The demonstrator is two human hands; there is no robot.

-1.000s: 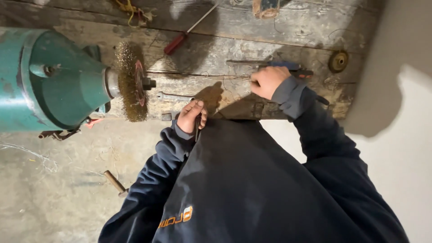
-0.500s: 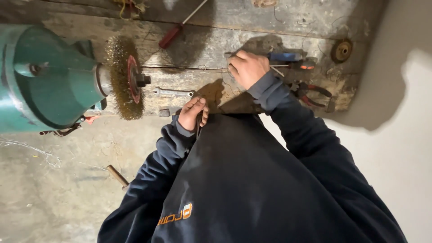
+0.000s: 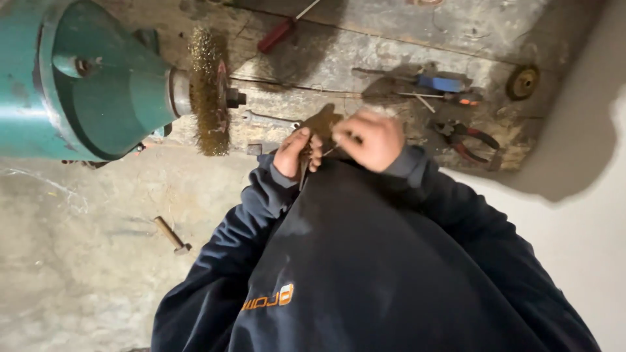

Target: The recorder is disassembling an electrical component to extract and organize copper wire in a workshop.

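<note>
- The right hand (image 3: 368, 140) had come back from the far right of the worktop (image 3: 391, 58), where a second earlier it was reaching among the tools; it now sat close in front of the chest, just beside the left hand (image 3: 297, 153).
- It seemed to have fetched something thin: a slim pin-like piece (image 3: 329, 151) showed between its fingers and the left hand, too small to name with any certainty.
- I judged from this that the fetching was over and the two hands had met to work on the small piece together.
- The left hand had stayed where it was, closed around a small dark piece (image 3: 304, 168) at the near edge of the worktop, thumb and fingers curled over it.
- The right hand was curled shut, fingertips pinched toward the left hand; what exactly it gripped I could not tell.
- The dark piece therefore lay inside the left hand, touching it, with the right hand just to its right and a little farther from the body.
- A wire brush wheel (image 3: 208, 88) on a green motor (image 3: 85, 78) stood at the left end of the worktop, near the left hand but apart from it.
- A spanner (image 3: 267, 119) lay on the worktop between the wheel and the hands.
- Red-handled pliers (image 3: 466, 140) lay toward the right end, with a blue-handled tool (image 3: 440, 83) behind them and a round disc (image 3: 523, 81) near the far right corner.
- A red-handled screwdriver (image 3: 280, 32) lay along the far edge.
- A hammer (image 3: 171, 234) lay on the floor (image 3: 78, 261), well apart from both hands.
</note>
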